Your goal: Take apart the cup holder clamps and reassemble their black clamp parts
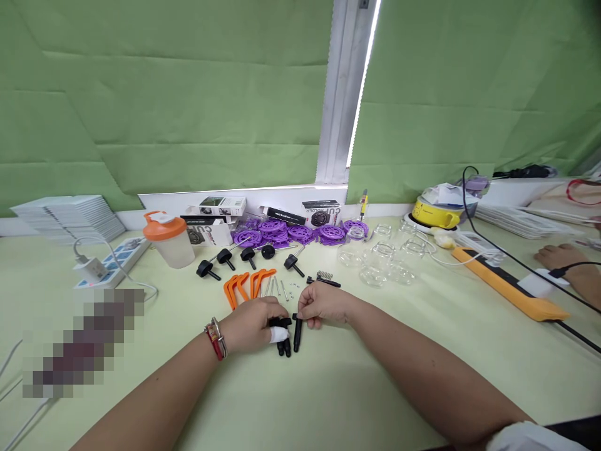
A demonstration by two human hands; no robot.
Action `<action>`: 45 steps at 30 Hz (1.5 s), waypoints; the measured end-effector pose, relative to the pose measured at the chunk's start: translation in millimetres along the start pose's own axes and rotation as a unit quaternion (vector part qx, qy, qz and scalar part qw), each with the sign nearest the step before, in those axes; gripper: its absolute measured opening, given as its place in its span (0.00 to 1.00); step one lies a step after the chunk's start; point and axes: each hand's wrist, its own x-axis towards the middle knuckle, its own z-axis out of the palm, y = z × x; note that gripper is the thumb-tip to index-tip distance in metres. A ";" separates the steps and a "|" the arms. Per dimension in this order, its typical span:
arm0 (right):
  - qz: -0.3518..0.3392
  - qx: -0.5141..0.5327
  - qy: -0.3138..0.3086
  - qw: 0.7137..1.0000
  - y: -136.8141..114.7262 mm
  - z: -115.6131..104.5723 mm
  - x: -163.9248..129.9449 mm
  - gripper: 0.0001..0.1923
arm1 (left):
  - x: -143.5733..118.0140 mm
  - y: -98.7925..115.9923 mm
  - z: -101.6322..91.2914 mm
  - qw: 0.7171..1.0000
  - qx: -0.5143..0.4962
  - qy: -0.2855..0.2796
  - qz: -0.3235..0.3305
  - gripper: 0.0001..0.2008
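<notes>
my left hand (251, 326) pinches a black handle piece (283, 338) against the table (328, 388); my right hand (323, 305) pinches a black pin (297, 333) just at its 3 o'clock. the tiny screws (292, 288) at 12 o'clock could scatter if my wrist brushes them.
</notes>
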 end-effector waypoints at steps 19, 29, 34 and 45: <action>-0.020 -0.022 -0.022 0.999 9.5 4.8 6.0 0.03 | -1.4 5.0 -1.1 1.000 -0.023 -0.015 0.012 0.10; -0.027 -0.038 -0.036 0.998 9.4 6.2 4.7 0.04 | -0.8 0.9 1.2 1.000 -0.022 -0.015 0.006 0.11; -0.071 -0.118 0.055 0.989 -0.1 -16.8 -1.0 0.04 | -1.3 -1.5 2.4 1.000 -0.024 -0.006 -0.004 0.13; -0.053 -0.339 0.244 0.907 1.4 -63.3 -7.9 0.04 | 2.4 2.5 3.0 0.994 -0.027 0.104 -0.014 0.12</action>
